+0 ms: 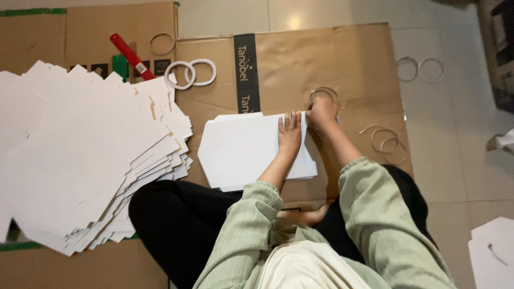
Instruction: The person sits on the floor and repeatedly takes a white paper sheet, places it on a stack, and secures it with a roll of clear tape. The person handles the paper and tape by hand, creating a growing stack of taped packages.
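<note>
A small stack of white die-cut card sheets [241, 150] lies on brown cardboard [358, 59] in front of my crossed legs. My left hand [289, 132] rests flat on the stack's upper right part, fingers spread and pressing down. My right hand [322, 113] is curled at the stack's top right corner, fingers closed on the sheet's edge. A clear tape ring [323, 93] lies just beyond that hand; I cannot tell whether the hand touches it.
A large fanned pile of white card sheets [80, 155] fills the left. Behind it lie a red-handled tool [127, 53] and two white rings [190, 74]. Clear rings [386, 140] lie to the right, others [420, 69] on the tiled floor. Another white sheet [495, 251] is at bottom right.
</note>
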